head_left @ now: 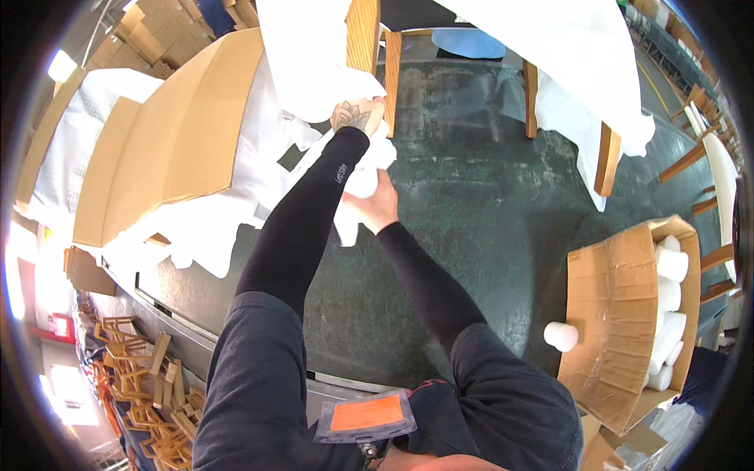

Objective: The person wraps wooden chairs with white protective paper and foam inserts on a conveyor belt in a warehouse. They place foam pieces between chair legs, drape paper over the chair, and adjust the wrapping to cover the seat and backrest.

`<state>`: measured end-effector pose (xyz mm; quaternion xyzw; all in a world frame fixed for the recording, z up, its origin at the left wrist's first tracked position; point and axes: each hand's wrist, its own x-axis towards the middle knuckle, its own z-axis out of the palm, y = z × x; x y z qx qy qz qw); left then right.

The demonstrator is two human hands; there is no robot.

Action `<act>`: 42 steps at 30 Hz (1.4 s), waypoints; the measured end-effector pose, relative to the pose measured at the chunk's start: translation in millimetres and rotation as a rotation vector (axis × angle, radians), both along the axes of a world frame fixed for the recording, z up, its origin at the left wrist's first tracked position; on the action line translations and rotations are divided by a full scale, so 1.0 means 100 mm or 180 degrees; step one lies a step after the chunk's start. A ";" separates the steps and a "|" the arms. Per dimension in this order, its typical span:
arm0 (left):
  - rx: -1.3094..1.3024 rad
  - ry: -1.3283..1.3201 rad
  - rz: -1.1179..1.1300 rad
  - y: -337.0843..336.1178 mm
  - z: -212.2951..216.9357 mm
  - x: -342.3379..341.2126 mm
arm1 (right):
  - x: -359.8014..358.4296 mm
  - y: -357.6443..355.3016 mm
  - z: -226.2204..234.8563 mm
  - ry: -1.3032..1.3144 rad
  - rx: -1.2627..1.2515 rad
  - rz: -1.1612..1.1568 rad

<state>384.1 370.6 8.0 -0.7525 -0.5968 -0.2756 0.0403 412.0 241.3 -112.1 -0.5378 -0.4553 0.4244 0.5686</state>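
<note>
My left hand point(360, 115), tattooed on its back, is closed on white wrapping foam point(367, 169) beside a wooden chair leg point(392, 86). Lower on the same bundle, my right hand point(379, 204) grips with its thumb on the near side and its fingers partly hidden. Whether a leg lies inside the bundle is hidden. Another wooden leg point(363, 35) rises behind my left hand. White sheeting point(302, 47) drapes over the chair there. Farther right, more legs point(608, 161) stick out from under a white cover point(581, 63).
A large bent cardboard piece point(181, 125) stands over white foam at left. At right, an open carton point(613, 314) holds several white rolls point(667, 337); one loose roll point(561, 336) lies beside it on the dark green worktop point(455, 212). Wooden frames point(129, 369) are stacked at lower left.
</note>
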 end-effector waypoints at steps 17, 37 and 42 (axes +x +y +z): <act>0.0117 -0.0205 0.0169 0.39 -0.26 -0.35 | -0.27 0.18 -0.20 0.4466 -0.1205 0.0543; -0.1500 -0.0703 0.0389 -0.78 0.40 0.31 | 3.79 -0.94 1.63 -0.4241 0.1370 -0.2413; -0.3660 -0.3805 -0.1520 -1.67 1.00 2.17 | 3.14 -0.94 1.32 -0.2962 0.1241 -0.1967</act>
